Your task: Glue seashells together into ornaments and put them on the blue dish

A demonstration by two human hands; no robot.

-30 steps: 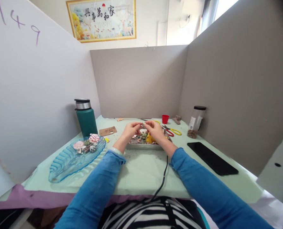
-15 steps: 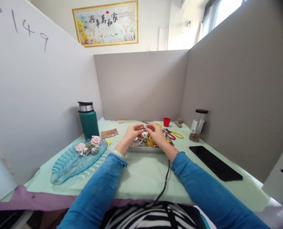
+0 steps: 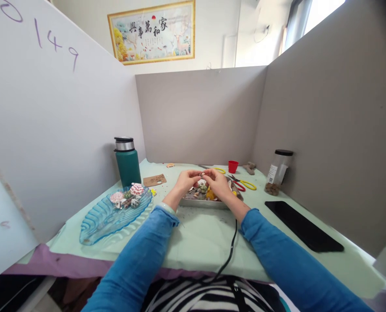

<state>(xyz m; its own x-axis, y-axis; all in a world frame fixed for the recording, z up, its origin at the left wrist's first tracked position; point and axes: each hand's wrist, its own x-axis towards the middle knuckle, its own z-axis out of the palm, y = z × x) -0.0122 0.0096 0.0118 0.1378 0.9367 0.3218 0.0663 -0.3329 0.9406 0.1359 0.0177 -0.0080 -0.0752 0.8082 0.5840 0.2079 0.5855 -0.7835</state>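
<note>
Over the far part of a shallow metal tray [image 3: 206, 203], my left hand [image 3: 186, 183] and my right hand [image 3: 219, 182] meet with fingertips almost touching. Both are closed in a pinch on a small pale-brown piece [image 3: 202, 174], too small to name for certain. Beneath them the tray holds dark grit, shells [image 3: 203, 189] and a yellow figure [image 3: 210, 193]. My hands and wrists cover part of the tray's contents.
At the left stand a blue leaf-shaped dish [image 3: 105, 221] with shells and a green bottle [image 3: 129, 167]. A brown card [image 3: 154, 180] lies behind. To the right are scissors [image 3: 245, 183], a red cup [image 3: 233, 167], a jar [image 3: 278, 172] and a black slab [image 3: 303, 225]. A black cable [image 3: 230, 253] crosses the front.
The whole view has shifted, so things appear slightly further right. My hands stay above the tray, with their fingertips a little closer together around the small piece.
</note>
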